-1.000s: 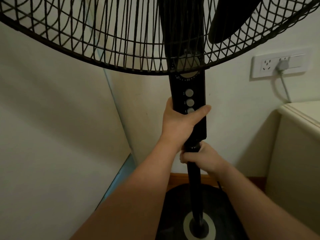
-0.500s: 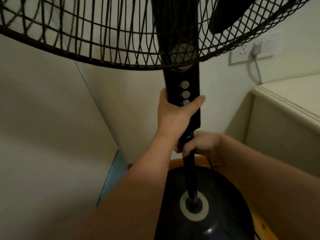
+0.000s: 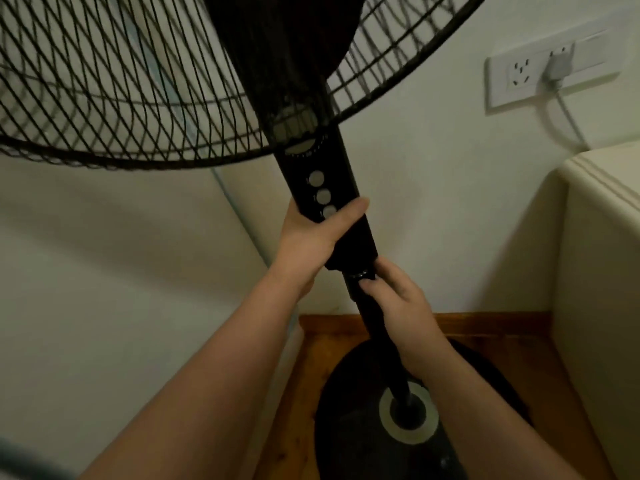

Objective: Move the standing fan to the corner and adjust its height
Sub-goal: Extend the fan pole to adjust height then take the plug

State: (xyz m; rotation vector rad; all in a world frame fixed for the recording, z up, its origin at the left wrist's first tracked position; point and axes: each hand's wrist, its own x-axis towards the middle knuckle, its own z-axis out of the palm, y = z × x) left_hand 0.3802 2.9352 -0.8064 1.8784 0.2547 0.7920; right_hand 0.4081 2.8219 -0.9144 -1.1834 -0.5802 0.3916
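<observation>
Pale walls (image 3: 415, 202) met in a corner, with a wooden floor (image 3: 304, 375) below. The standing fan (image 3: 294, 81) stood in that corner, leaning left in the head view. Its black wire grille (image 3: 138, 98) filled the upper left of the view, somewhat blurred. A cream cabinet (image 3: 606, 271) stood at the right, near the fan. The round black base (image 3: 356, 438) sat flat on the floor between the left wall and the cabinet. The black pole (image 3: 401, 389) rose from a pale ring at the base's centre.

The left hand (image 3: 311, 244) gripped the control column (image 3: 332, 168), thumb laid across its front and partly covering the lowest of the grey buttons (image 3: 323, 196). The other fingers went behind the column, out of sight. The right hand (image 3: 398, 303) held the pole just below, fingers curled close together, tips on the height collar (image 3: 362, 273).

A white wall socket (image 3: 516, 76) sat above the cabinet, a plug (image 3: 557, 65) in it with its cord hanging down.
</observation>
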